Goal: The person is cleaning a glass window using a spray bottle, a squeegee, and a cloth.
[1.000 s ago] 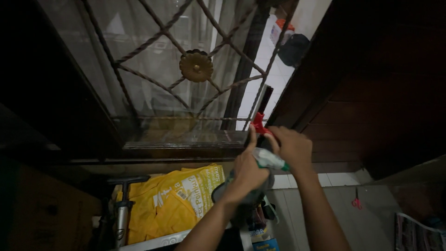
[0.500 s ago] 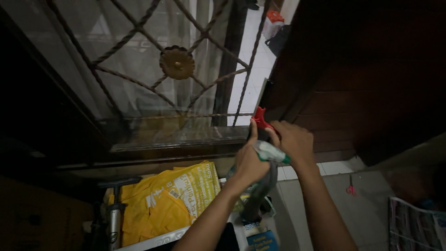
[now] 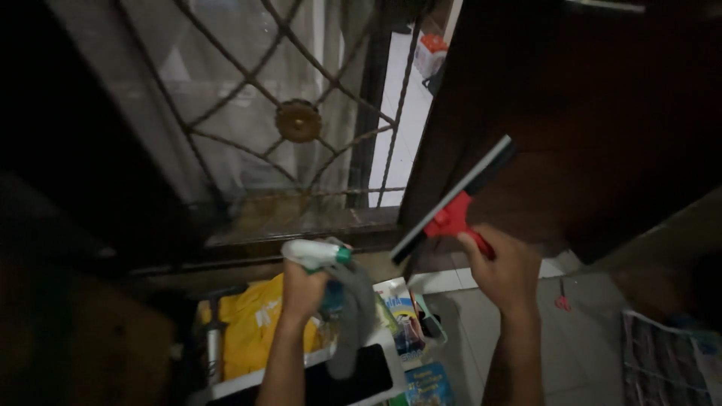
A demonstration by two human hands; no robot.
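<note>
The right hand grips a red squeegee raised beside the window grille, while the left hand clutches a spray bottle and seemingly a grey cloth, so keeping the blade flat works best.

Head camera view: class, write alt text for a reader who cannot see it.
A right hand raises a red-handled squeegee toward a dark wooden shutter, while the left hand grips a spray bottle and grey cloth. Behind them is a window with a metal grille.
</note>
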